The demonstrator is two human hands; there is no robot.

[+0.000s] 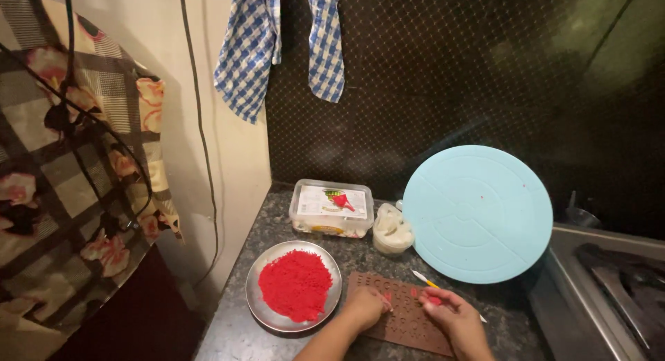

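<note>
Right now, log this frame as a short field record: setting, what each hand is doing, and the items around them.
setting: dark speckled stone counter in a corner, beside a metal sink
left hand: fingertips pressing on a brown letter mould
right hand: on the same mould, pinching a bit of red paste
left of mould: steel plate heaped with red crumbly material
behind: lidded plastic tub, white bag, pale blue round turntable, small yellow-handled tool
above: blue checked cloth hanging
</note>
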